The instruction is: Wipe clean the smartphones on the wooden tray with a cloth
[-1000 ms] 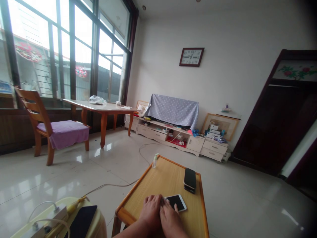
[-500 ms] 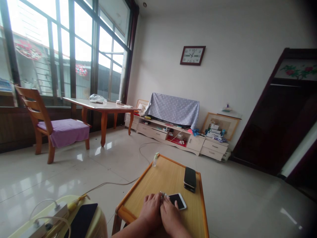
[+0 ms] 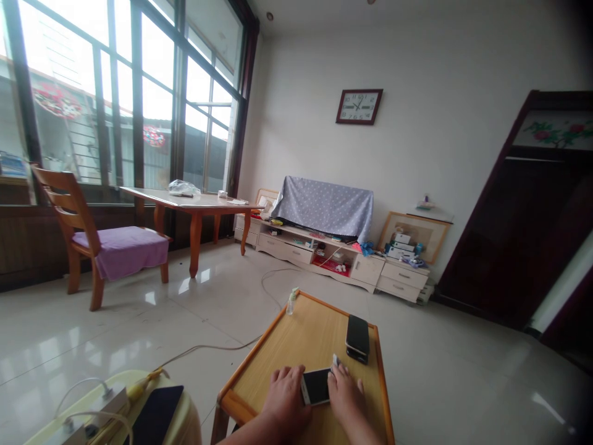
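Observation:
A white smartphone [image 3: 317,386] with a dark screen lies on the small wooden table [image 3: 296,346]. At its left end is my left hand [image 3: 287,395], with the fingers curled and the thumb along the near edge, gripping it. My right hand [image 3: 346,392] rests at the phone's right end. A small pale, cloth-like piece [image 3: 335,360] sticks out from its closed fingers; the rest of it is hidden. Beyond my right hand lies a black case-like item [image 3: 357,337]. A small clear pump bottle [image 3: 291,303] stands at the table's far left corner.
To the left, a pale yellow container [image 3: 189,414] carries a power strip [image 3: 109,402] and a dark phone [image 3: 157,411]. A cord [image 3: 208,345] crosses the tiled floor. Farther back stand a chair [image 3: 123,247], a larger table [image 3: 199,201] and a low cabinet [image 3: 365,269].
My hands, together before, have moved apart. The left now grips the phone's left end, and the right has shifted right with the pale piece. The phone has moved slightly left and turned.

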Demonstrator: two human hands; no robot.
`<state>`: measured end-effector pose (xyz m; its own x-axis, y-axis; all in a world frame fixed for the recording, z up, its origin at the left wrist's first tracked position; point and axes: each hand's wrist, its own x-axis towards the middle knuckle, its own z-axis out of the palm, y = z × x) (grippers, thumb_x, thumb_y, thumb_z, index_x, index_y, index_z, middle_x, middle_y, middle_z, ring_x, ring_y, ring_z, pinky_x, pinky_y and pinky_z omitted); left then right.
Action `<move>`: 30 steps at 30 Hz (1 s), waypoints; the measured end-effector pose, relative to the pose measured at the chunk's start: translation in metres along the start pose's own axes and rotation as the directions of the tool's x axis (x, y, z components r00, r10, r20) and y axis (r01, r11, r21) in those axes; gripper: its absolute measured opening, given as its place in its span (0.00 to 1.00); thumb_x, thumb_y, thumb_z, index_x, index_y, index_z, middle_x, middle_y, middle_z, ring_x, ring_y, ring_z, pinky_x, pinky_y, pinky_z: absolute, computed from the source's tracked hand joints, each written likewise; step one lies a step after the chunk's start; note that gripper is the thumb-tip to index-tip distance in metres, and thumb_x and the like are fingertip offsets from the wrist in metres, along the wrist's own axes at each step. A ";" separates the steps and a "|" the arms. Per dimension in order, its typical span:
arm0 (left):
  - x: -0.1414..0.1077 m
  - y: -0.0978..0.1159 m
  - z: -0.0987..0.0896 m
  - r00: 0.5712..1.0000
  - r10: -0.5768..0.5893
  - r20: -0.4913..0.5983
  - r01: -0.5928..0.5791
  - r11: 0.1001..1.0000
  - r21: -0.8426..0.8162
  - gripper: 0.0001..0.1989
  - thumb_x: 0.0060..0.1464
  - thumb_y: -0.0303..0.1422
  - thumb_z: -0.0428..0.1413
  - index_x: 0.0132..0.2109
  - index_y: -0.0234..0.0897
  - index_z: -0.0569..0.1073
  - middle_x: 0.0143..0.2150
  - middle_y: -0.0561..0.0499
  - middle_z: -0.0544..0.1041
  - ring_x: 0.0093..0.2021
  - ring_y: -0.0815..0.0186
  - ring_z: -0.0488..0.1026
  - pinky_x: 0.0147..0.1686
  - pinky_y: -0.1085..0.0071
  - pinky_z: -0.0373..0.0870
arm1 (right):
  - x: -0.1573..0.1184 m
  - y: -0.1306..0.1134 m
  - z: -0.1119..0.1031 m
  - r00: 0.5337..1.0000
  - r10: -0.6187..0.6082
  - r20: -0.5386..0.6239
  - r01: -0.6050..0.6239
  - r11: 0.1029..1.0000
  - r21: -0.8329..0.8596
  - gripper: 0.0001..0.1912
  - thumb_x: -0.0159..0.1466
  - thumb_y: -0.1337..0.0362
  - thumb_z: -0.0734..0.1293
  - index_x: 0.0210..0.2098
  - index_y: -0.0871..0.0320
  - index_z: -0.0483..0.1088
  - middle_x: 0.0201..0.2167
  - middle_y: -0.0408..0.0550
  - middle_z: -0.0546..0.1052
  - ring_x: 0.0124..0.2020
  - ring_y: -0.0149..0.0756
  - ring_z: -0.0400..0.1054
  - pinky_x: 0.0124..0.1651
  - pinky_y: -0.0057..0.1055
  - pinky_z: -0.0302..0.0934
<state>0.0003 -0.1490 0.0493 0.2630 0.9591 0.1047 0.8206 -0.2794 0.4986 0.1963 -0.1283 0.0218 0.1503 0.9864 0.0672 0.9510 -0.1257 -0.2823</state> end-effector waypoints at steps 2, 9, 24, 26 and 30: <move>-0.001 0.000 -0.001 1.000 0.001 0.003 -0.001 1.000 0.001 0.37 0.42 0.39 0.56 0.63 0.43 0.66 0.59 0.45 0.75 0.61 0.52 0.66 0.63 0.59 0.54 | -0.007 0.009 0.004 1.000 0.009 -0.012 -0.009 1.000 -0.022 0.31 0.73 0.55 0.47 0.68 0.58 0.64 0.70 0.57 0.62 0.72 0.49 0.53 0.71 0.59 0.39; -0.002 0.003 -0.005 1.000 0.006 0.014 -0.006 1.000 0.004 0.35 0.43 0.39 0.56 0.62 0.44 0.67 0.58 0.47 0.76 0.60 0.53 0.67 0.62 0.59 0.55 | -0.040 0.019 0.011 0.999 -0.039 0.037 0.045 0.984 -0.171 0.32 0.73 0.54 0.48 0.69 0.60 0.62 0.70 0.56 0.61 0.73 0.50 0.50 0.73 0.57 0.39; 0.004 -0.004 0.001 0.999 0.024 0.038 -0.024 1.000 0.001 0.33 0.52 0.47 0.54 0.63 0.43 0.67 0.62 0.45 0.74 0.62 0.54 0.65 0.63 0.62 0.54 | -0.065 -0.058 -0.017 0.944 -0.297 0.143 0.271 0.947 0.175 0.29 0.75 0.53 0.47 0.66 0.49 0.66 0.66 0.45 0.67 0.70 0.47 0.56 0.74 0.54 0.39; 0.005 -0.005 0.003 0.999 0.027 0.039 -0.027 1.000 0.002 0.32 0.52 0.47 0.55 0.63 0.43 0.67 0.62 0.45 0.74 0.62 0.54 0.65 0.63 0.62 0.54 | -0.066 -0.061 -0.023 0.942 -0.303 0.145 0.276 0.945 0.175 0.28 0.75 0.54 0.47 0.66 0.48 0.66 0.66 0.45 0.68 0.70 0.46 0.57 0.74 0.54 0.40; 0.004 -0.004 0.004 0.999 0.028 0.039 -0.029 0.999 0.013 0.32 0.52 0.47 0.55 0.63 0.43 0.67 0.62 0.46 0.74 0.61 0.54 0.65 0.62 0.61 0.55 | -0.065 -0.056 -0.021 0.940 -0.310 0.141 0.283 0.941 0.186 0.27 0.75 0.53 0.48 0.66 0.47 0.66 0.66 0.45 0.68 0.70 0.46 0.57 0.74 0.55 0.39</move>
<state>0.0006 -0.1445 0.0444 0.3057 0.9483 0.0854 0.8191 -0.3077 0.4841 0.1392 -0.1874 0.0538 -0.1920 0.9813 0.0157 0.8871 0.1804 -0.4249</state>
